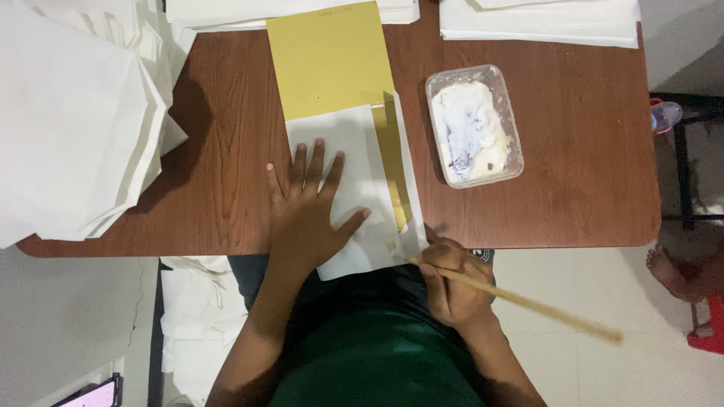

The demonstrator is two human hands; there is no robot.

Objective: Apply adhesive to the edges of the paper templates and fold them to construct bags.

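Note:
My left hand (308, 202) lies flat with fingers spread on a white sheet of paper (354, 151), pressing it against the brown wooden table (226, 113). The sheet overlaps a yellow card (329, 56) that shows above it and as a strip along its right side. My right hand (451, 280) grips a long thin wooden stick (543, 309); its tip touches the sheet's lower right corner near the table's front edge. The stick's far end points out to the right over the floor.
A clear plastic tub (473, 124) of white paste stands right of the sheet. Stacks of white paper (72, 113) fill the table's left side and back edge (539, 19). More white sheets (192, 316) lie on the floor. Another person's foot (671, 271) is at right.

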